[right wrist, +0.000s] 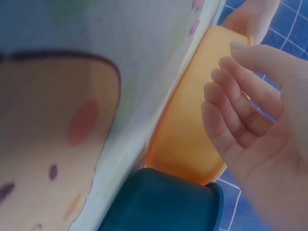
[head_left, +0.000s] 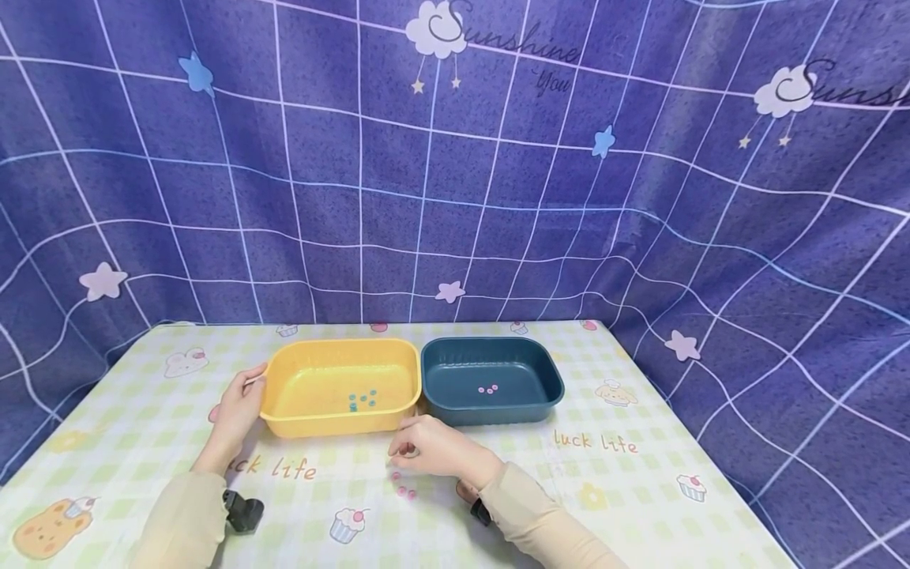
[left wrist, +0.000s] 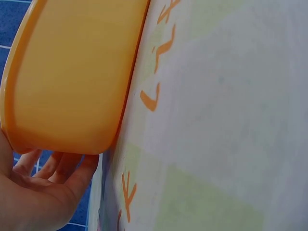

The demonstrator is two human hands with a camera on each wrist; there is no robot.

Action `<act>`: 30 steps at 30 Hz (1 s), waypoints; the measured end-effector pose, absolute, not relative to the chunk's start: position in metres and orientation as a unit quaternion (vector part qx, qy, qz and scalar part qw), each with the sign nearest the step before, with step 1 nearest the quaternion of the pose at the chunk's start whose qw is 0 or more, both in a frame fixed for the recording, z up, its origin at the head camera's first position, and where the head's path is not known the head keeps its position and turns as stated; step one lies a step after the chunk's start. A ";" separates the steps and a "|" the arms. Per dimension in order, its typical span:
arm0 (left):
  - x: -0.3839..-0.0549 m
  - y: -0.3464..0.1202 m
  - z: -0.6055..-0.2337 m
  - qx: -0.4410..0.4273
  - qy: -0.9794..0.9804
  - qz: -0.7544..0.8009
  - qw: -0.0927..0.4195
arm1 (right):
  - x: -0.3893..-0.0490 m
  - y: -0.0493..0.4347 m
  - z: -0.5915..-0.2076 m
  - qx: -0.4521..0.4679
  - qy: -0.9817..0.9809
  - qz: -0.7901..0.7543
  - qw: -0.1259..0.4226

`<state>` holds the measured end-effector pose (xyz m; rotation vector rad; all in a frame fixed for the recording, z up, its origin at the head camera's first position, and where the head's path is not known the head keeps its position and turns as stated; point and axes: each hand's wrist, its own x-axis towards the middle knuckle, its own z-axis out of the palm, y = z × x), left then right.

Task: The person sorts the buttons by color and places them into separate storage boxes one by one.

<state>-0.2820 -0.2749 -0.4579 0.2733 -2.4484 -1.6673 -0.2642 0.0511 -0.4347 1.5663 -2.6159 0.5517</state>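
My left hand [head_left: 241, 405] grips the left end of a yellow plastic bin [head_left: 306, 427]; its fingers [left wrist: 83, 175] press the outer end wall near the rim in the left wrist view. Several small blue-green discs, like buttons or beads [head_left: 363, 398], lie inside that bin. Over the cloth in front of the bins, my right hand [head_left: 442, 446] has loosely bent fingers, with nothing visible between thumb and fingertips in the right wrist view. Just below it lie a few small pink discs [head_left: 402, 491]. Three more pink discs [head_left: 489, 389] sit in a dark teal bin [head_left: 490, 414].
The two bins stand side by side, ends touching, toward the back of a table with a checked, cartoon-printed cloth [head_left: 284, 514]. A blue curtain [head_left: 469, 174] with a grid pattern hangs behind and around the table. Black wrist cameras [head_left: 243, 512] sit beneath the wrists.
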 end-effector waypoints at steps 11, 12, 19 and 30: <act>-0.282 -0.275 -0.457 0.087 -0.821 -0.557 0.085 | -0.265 0.051 -0.438 0.509 -0.845 0.166 -0.005; -0.282 -0.275 -0.457 0.087 -0.821 -0.558 0.086 | -0.265 0.050 -0.439 0.509 -0.845 0.164 -0.006; -0.281 -0.274 -0.456 0.096 -0.824 -0.553 0.078 | -0.265 0.050 -0.442 0.507 -0.848 0.153 -0.015; -0.281 -0.275 -0.457 0.099 -0.823 -0.554 0.077 | -0.260 0.050 -0.440 0.495 -0.858 0.131 -0.032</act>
